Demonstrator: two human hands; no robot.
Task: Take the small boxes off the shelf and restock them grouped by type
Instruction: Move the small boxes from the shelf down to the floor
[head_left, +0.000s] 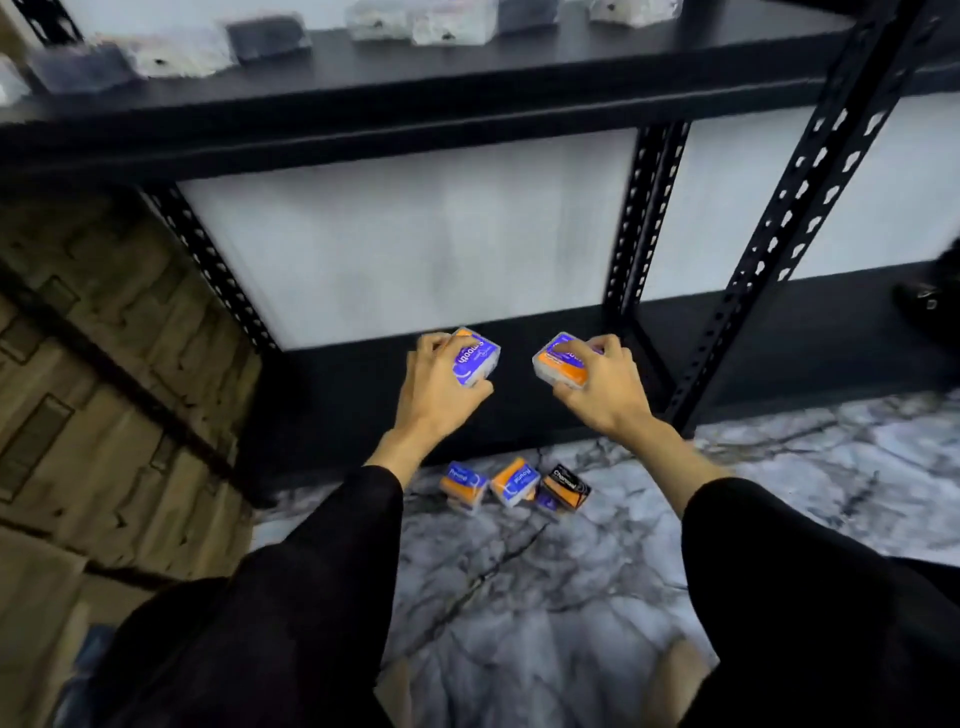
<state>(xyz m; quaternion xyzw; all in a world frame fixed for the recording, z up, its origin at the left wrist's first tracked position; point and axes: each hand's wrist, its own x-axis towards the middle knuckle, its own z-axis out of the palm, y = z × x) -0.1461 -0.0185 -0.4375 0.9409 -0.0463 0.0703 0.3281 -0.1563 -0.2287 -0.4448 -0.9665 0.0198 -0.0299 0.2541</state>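
- Hands reach forward over the black bottom shelf (363, 395) of a dark metal rack, each holding one small box, seen from the head camera.
- The left hand (436, 384) has its fingers (435, 343) curled over the top of a purple box (475, 358), thumb under its near edge; the box is tilted and sits just above the shelf board.
- The right hand (602, 384) grips an orange-and-purple box (561, 364) the same way, fingers clamped across its top, thumb at its near side; whether it touches the shelf I cannot tell.
- The two held boxes are near each other but apart.
- On the marbled floor (571, 597), just in front of the shelf edge, three more small boxes lie in a row: an orange-and-blue box (464, 486), a second orange-and-blue box (514, 487) beside it, and a black-and-orange box (565, 489) on the right.
- The upper shelf (467, 78) carries blurred clear and dark packets (182, 52).
- Black sleeves (311, 597) cover both forearms.
- Stacked cardboard cartons (104, 364) stand to the left of the rack.
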